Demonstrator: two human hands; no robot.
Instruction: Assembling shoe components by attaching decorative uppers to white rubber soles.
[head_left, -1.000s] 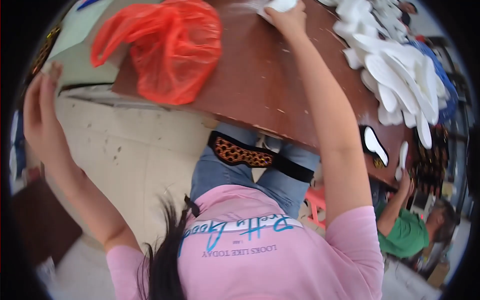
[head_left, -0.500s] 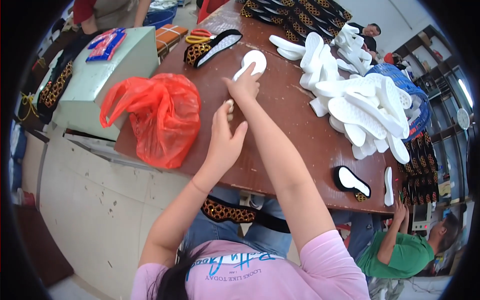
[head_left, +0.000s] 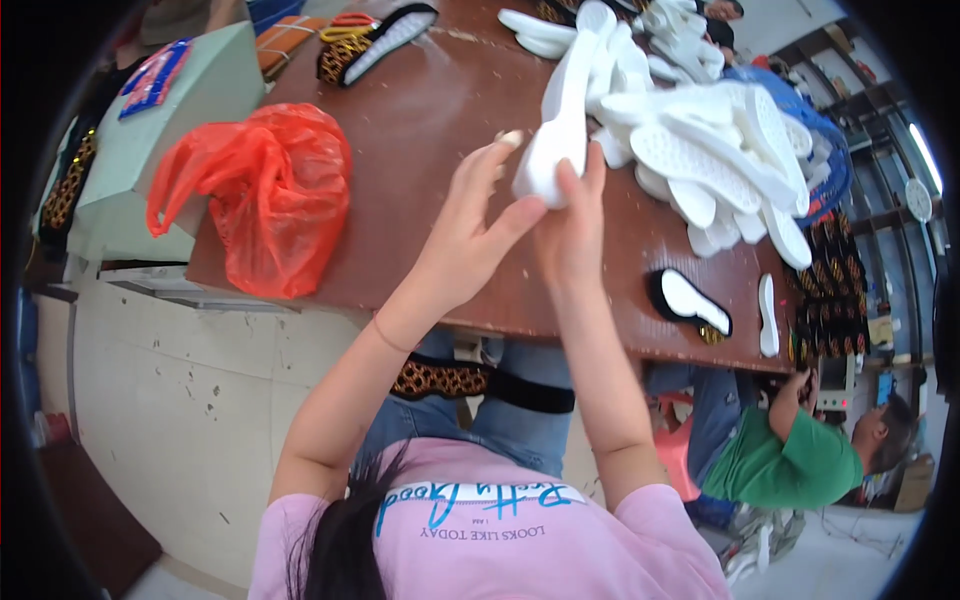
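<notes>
A white shoe sole [head_left: 556, 140] is in my right hand [head_left: 572, 225], which grips its near heel end from below; the long part points away toward the pile. Beside it, my left hand [head_left: 478, 215] has its fingers spread and apart, with the thumb at the heel's near left edge. Whether that thumb presses on the sole I cannot tell. Just beyond and to the right lies a heap of white soles [head_left: 690, 160]. Across my lap rests a black shoe upper with a gold-patterned part [head_left: 440, 378].
A red plastic bag [head_left: 285, 210] sits at the table's left. Behind it are a black sandal [head_left: 385, 45] and scissors [head_left: 345, 30]. At right lie another sandal [head_left: 690, 298], a single sole [head_left: 768, 315] and a blue basket [head_left: 832, 170]. A person in green [head_left: 800, 455] sits at the right edge.
My right hand has come back from the far table and right, now with a white sole gripped by its heel. My left hand has moved right beside it. The whole view has shifted.
</notes>
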